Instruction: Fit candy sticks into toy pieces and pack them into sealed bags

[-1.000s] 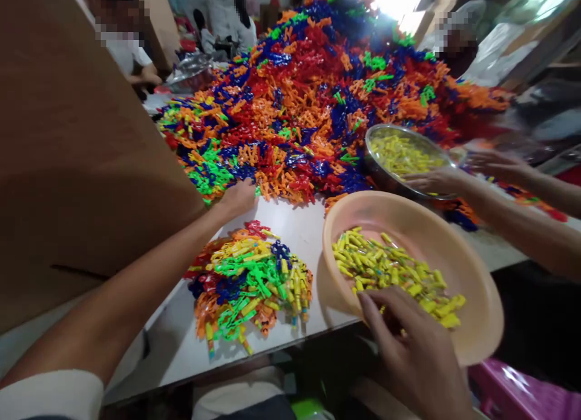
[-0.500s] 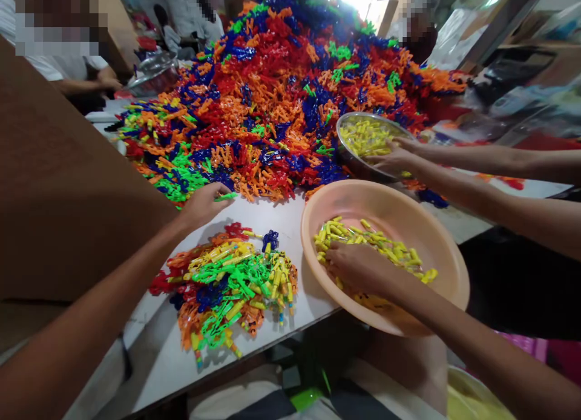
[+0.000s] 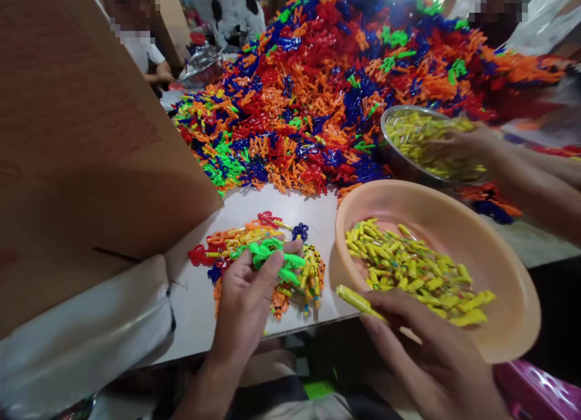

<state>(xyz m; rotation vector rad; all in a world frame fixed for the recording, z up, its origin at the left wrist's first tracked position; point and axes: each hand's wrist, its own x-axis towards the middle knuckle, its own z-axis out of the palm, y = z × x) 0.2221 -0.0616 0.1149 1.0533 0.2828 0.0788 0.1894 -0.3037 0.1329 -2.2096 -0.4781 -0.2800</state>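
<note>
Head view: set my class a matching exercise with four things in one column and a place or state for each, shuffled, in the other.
Things:
1. Green piece
2. Yellow tube
3. Peach bowl
4. Metal bowl

Places or states:
A. At the edge of the big coloured heap, another person's hand over it
B. Pinched in the left hand
C. Overhanging the table edge, partly filled with yellow tubes
D. Held at the right hand's fingertips

Pairs: 1-B, 2-D, 3-C, 4-A
</note>
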